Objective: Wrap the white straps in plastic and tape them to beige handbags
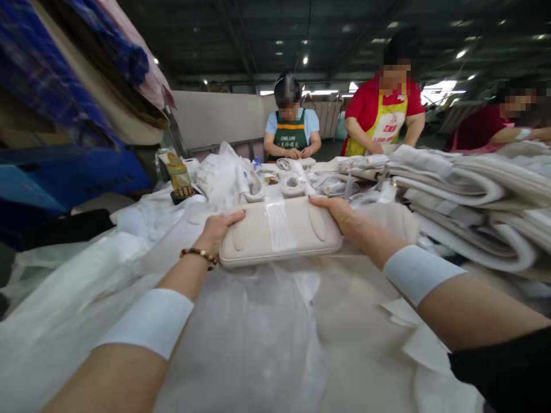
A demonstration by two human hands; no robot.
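Note:
A pale pink, flat bag [253, 232] with rounded corners is held above the table in front of me. A strip of clear plastic wrap [279, 221] runs across its middle, and a curved handle shape shows at each side. My left hand [219, 229] grips the bag's left end, its thumb on the top edge. At the right end, my right hand [338, 213] grips it in the same way. The fingers beneath or behind the bag are mostly hidden.
Thin plastic sheets [241, 338] cover the near table. Folded padded material [465, 201] is stacked at right. Rolls and wrapped pieces [293, 184] lie beyond the bag. A bottle-like container [179, 175] stands at left. Several people work across the table; clothes [55, 63] hang at upper left.

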